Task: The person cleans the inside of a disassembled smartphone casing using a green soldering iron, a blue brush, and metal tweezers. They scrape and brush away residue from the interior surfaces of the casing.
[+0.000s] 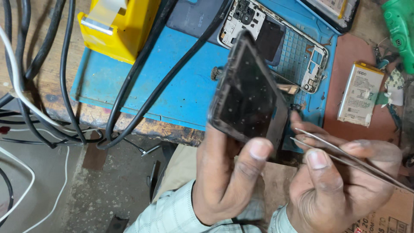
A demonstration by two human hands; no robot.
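My left hand (226, 172) grips a dark phone screen assembly (248, 92) by its lower end, tilted up above the workbench edge. My right hand (340, 181) pinches metal tweezers (345, 155), whose tips point left toward the lower right edge of the screen assembly. Behind it, on the blue work mat (181, 86), lies an opened phone frame (284, 43) with its camera cluster and inner ribs exposed.
A yellow tape dispenser (116, 26) stands at the mat's back left. Black cables (142, 64) cross the mat and hang off the bench at the left. A white phone battery (360, 92) lies on a reddish mat at the right, near a green tool (401, 30).
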